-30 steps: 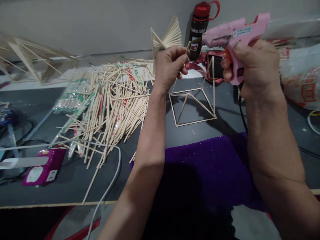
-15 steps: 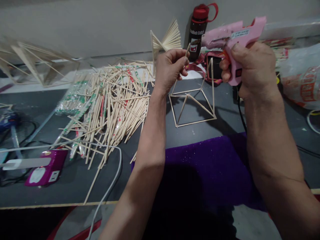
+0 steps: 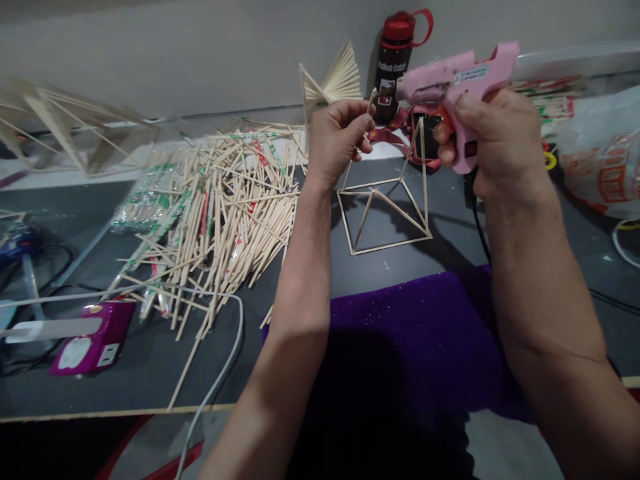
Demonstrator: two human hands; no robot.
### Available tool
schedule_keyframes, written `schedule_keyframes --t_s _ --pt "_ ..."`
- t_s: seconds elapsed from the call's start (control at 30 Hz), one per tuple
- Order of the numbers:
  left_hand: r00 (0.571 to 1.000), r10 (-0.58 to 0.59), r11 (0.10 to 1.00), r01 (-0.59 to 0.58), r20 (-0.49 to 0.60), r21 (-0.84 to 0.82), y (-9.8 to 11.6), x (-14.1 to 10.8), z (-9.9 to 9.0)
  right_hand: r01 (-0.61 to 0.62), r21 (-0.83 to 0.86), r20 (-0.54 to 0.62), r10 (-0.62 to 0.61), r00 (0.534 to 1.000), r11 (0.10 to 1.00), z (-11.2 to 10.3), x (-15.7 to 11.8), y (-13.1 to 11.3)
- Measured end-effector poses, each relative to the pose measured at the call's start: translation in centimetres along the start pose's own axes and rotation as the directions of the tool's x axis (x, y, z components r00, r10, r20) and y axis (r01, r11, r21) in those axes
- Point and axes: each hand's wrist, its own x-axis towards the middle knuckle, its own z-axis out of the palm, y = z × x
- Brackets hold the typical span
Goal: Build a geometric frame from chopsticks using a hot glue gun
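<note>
My left hand (image 3: 343,137) pinches a thin wooden stick (image 3: 371,100) whose tip points up. Wrapped round the handle of a pink glue gun (image 3: 457,77), my right hand (image 3: 500,133) has its fingers at the orange trigger. The gun's dark nozzle is close to the stick's tip; whether they touch is hard to tell. Below both hands a frame of joined sticks (image 3: 393,247) stands on the dark table, with a square base and sticks rising from its corners. My left hand hides part of its back left side.
A heap of loose sticks (image 3: 260,233) lies left of the frame. Behind are a fan-shaped stick model (image 3: 343,77) and a dark bottle (image 3: 393,60). A purple cloth (image 3: 415,333), a magenta power socket (image 3: 95,337), cables and a plastic bag (image 3: 605,153) are around.
The glue gun and my right hand have moved slightly left and down, bringing the nozzle nearer the stick's tip. My left hand has shifted a little left, still pinching the stick.
</note>
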Motion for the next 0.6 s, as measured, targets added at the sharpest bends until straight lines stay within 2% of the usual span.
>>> schedule_keyframes --t_s 0.17,0.27,0.37,0.5,0.6 --pt "1.000 -0.025 0.999 0.025 -0.017 0.045 0.4 -0.3 0.2 0.011 0.093 0.018 -0.012 1.000 0.996 0.1 -0.3 -1.0" --pt "0.996 -0.078 0.992 0.081 -0.035 0.092 0.8 -0.3 0.4 -0.028 0.164 0.028 0.024 0.999 0.986 0.0 -0.5 -1.6" --pt "0.995 -0.094 0.990 0.097 -0.035 0.101 0.8 -0.3 0.5 0.001 0.127 0.015 -0.003 1.000 0.992 -1.0 -0.4 -2.6" --pt "0.999 -0.030 0.999 0.031 -0.016 0.031 -0.1 0.1 0.3 0.098 -0.041 -0.075 -0.101 0.992 0.994 -4.9 0.2 -4.8" --pt "1.000 0.015 1.000 -0.015 0.021 -0.008 -1.0 0.5 0.2 0.115 -0.149 -0.245 -0.150 0.958 0.982 -9.0 0.0 -5.8"
